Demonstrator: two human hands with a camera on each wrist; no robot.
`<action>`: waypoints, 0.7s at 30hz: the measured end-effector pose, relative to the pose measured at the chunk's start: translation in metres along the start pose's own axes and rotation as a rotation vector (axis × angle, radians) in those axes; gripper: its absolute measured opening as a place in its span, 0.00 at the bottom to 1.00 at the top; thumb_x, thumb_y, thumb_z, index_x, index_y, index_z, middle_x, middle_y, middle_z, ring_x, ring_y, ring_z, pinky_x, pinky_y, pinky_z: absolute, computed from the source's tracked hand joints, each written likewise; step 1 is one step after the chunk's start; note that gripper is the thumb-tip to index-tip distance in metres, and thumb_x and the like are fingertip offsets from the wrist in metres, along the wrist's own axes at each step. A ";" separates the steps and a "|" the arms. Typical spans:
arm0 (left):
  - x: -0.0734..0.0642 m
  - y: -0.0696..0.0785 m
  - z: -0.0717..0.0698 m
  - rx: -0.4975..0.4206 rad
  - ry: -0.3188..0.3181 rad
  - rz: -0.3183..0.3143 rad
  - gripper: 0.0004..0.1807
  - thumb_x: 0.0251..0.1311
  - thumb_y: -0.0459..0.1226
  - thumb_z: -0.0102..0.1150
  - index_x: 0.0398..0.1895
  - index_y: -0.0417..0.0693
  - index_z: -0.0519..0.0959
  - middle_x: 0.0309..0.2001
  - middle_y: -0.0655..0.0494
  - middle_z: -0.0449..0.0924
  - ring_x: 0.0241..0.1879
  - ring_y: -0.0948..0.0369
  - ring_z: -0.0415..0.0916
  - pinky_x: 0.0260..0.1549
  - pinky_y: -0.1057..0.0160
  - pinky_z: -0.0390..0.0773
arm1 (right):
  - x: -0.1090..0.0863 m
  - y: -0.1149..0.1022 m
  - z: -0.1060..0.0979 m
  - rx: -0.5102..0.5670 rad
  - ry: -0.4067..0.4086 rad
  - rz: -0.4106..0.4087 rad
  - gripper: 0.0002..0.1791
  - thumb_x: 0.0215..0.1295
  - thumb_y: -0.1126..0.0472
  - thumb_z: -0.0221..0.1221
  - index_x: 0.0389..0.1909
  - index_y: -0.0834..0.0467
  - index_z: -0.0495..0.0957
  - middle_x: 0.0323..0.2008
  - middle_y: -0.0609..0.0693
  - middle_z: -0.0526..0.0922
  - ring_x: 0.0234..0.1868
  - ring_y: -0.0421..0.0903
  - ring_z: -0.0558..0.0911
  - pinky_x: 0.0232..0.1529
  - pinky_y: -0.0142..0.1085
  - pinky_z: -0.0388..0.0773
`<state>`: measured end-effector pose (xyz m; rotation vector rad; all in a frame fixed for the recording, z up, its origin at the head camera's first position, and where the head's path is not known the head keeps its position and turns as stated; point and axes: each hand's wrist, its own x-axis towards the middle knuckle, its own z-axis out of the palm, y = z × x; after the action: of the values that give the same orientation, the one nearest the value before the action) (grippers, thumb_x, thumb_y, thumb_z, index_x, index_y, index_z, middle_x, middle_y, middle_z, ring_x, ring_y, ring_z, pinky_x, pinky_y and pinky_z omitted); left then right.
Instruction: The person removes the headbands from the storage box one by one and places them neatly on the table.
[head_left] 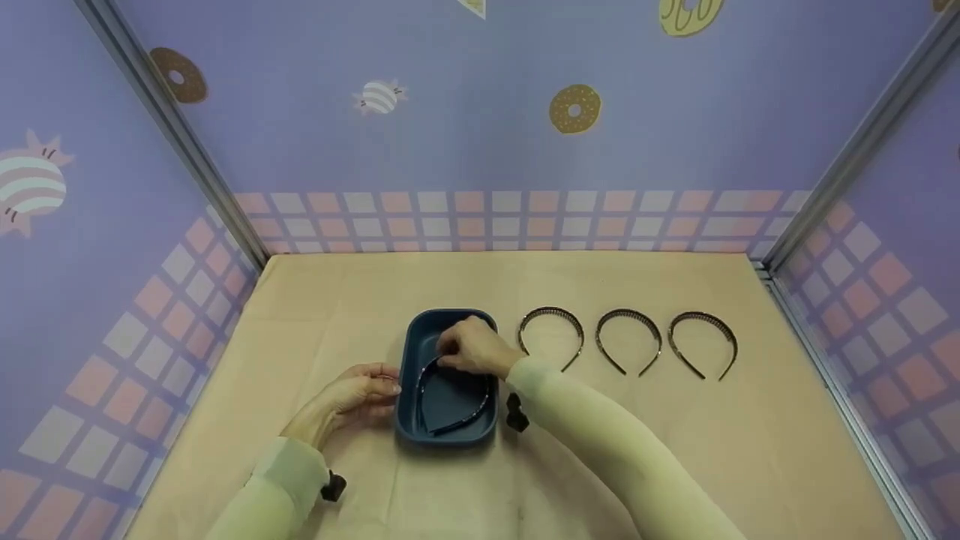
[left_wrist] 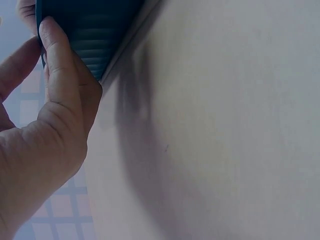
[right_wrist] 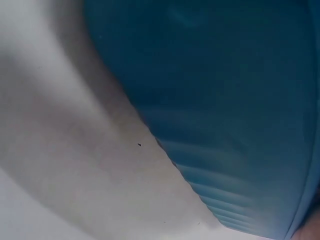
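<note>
A deep blue rectangular container (head_left: 448, 440) with rounded corners stands on the table. My left hand (head_left: 358, 394) grips its left rim, with thumb and fingertips meeting at the edge in the left wrist view. Over the container's far right part, my right hand (head_left: 474, 346) pinches a dark headband (head_left: 421, 390) near the top of its curve. The headband lies within the container, its ends toward the near side; the hand covers part of its arc. The right wrist view shows mostly the container's ribbed outer wall (right_wrist: 215, 100), and the right fingers are largely hidden there.
Three dark toothed headbands stand in a row right of the container: a near one (head_left: 551, 310), a middle one (head_left: 628, 312) and a far right one (head_left: 703, 316). A beige cloth (head_left: 337, 292) covers the table. Patterned walls (head_left: 480, 150) enclose the back and sides.
</note>
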<state>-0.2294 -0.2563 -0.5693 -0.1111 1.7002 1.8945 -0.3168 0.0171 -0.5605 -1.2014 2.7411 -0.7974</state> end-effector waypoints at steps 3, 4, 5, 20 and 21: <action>0.000 0.000 0.000 0.002 -0.002 0.005 0.11 0.71 0.25 0.64 0.52 0.43 0.82 0.40 0.60 0.89 0.42 0.63 0.87 0.42 0.65 0.90 | 0.001 -0.002 -0.001 -0.028 -0.021 0.015 0.07 0.73 0.57 0.75 0.47 0.54 0.95 0.42 0.49 0.97 0.46 0.50 0.92 0.57 0.46 0.88; 0.000 0.000 0.000 0.003 -0.003 0.007 0.11 0.71 0.25 0.64 0.52 0.42 0.81 0.41 0.59 0.89 0.42 0.63 0.87 0.42 0.65 0.90 | 0.002 -0.003 -0.001 -0.036 -0.029 0.022 0.08 0.73 0.57 0.75 0.47 0.54 0.95 0.43 0.49 0.97 0.47 0.51 0.92 0.59 0.47 0.87; 0.000 0.000 0.000 0.004 -0.004 0.008 0.11 0.71 0.25 0.63 0.53 0.41 0.81 0.41 0.59 0.89 0.42 0.63 0.87 0.43 0.65 0.90 | 0.002 -0.003 -0.001 -0.045 -0.037 0.028 0.08 0.73 0.57 0.75 0.48 0.54 0.95 0.44 0.49 0.97 0.48 0.51 0.92 0.61 0.48 0.86; 0.000 0.001 -0.001 0.035 0.004 -0.005 0.10 0.72 0.26 0.63 0.52 0.43 0.81 0.39 0.60 0.89 0.42 0.64 0.87 0.42 0.64 0.89 | 0.006 -0.005 -0.001 -0.036 -0.044 -0.004 0.06 0.74 0.62 0.73 0.46 0.54 0.96 0.46 0.49 0.98 0.51 0.49 0.94 0.58 0.44 0.91; 0.000 0.001 -0.001 0.034 0.003 -0.005 0.10 0.72 0.26 0.63 0.52 0.43 0.81 0.40 0.60 0.89 0.42 0.64 0.87 0.43 0.64 0.89 | 0.006 -0.005 -0.002 -0.030 -0.041 -0.011 0.06 0.74 0.63 0.73 0.46 0.54 0.96 0.46 0.49 0.98 0.51 0.49 0.95 0.58 0.45 0.91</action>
<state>-0.2302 -0.2572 -0.5683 -0.1045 1.7324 1.8619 -0.3181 0.0107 -0.5556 -1.2247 2.7257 -0.7267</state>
